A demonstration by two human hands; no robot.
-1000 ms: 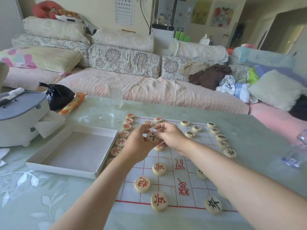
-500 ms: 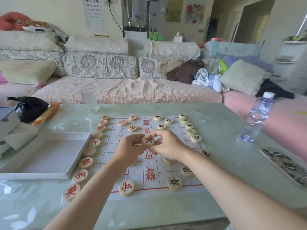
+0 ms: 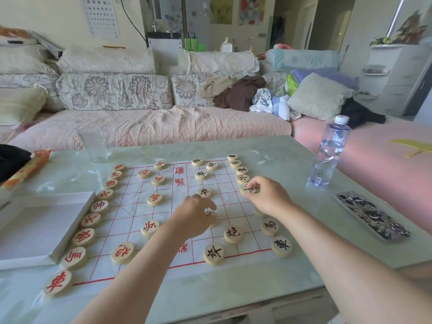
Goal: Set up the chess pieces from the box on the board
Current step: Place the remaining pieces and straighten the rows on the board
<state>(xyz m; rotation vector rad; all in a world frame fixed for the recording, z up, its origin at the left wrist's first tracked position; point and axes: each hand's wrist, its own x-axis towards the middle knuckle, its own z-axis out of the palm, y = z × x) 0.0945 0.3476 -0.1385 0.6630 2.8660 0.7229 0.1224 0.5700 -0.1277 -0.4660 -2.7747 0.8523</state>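
Observation:
A white cloth chess board (image 3: 131, 220) with red lines lies on the table. Several round wooden pieces sit on it: red-lettered ones down the left column, black-lettered ones down the right. My right hand (image 3: 268, 199) pinches a black-lettered piece (image 3: 249, 190) at the board's right column. My left hand (image 3: 195, 216) hovers curled over the board's middle, with a piece (image 3: 210, 215) partly hidden under its fingers; whether it grips that piece I cannot tell. The white box (image 3: 30, 228) lies at the left with nothing in it.
A water bottle (image 3: 329, 153) stands at the right of the table, and a patterned phone case (image 3: 371, 215) lies near the right edge. An upright glass (image 3: 93, 143) is behind the board. A black bag and orange packet (image 3: 25, 168) lie at far left. A sofa runs behind.
Both hands held one black-lettered piece together over the board's middle. Now my right hand has carried it to the right column, and my left hand has dropped lower over the middle. The view shifted right.

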